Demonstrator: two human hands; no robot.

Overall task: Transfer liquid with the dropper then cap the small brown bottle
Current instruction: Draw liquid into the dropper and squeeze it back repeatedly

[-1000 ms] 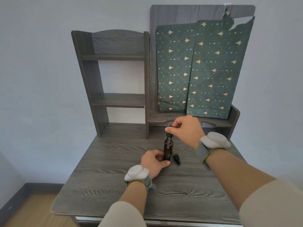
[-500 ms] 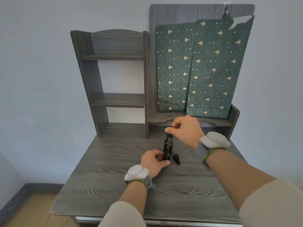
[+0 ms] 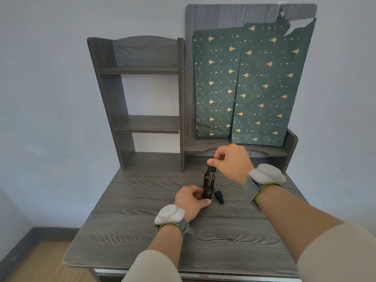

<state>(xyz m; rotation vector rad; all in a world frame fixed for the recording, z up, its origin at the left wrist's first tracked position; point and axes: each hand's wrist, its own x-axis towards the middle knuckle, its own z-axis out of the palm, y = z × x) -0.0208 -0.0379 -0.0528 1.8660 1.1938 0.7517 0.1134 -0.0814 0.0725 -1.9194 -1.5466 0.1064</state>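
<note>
A small brown bottle [image 3: 208, 185] stands upright on the grey wooden desk [image 3: 142, 231]. My left hand [image 3: 190, 200] grips its base from the left. My right hand [image 3: 232, 161] pinches the black bulb of the dropper [image 3: 211, 166] above the bottle's neck, with the glass tube down inside the bottle. A small black cap [image 3: 219, 197] lies on its side on the desk just right of the bottle.
A dark shelf unit [image 3: 142, 94] stands at the back of the desk. Two green patterned paper bags [image 3: 252, 84] lean on a raised ledge at the back right. The desk's front edge runs near my forearms.
</note>
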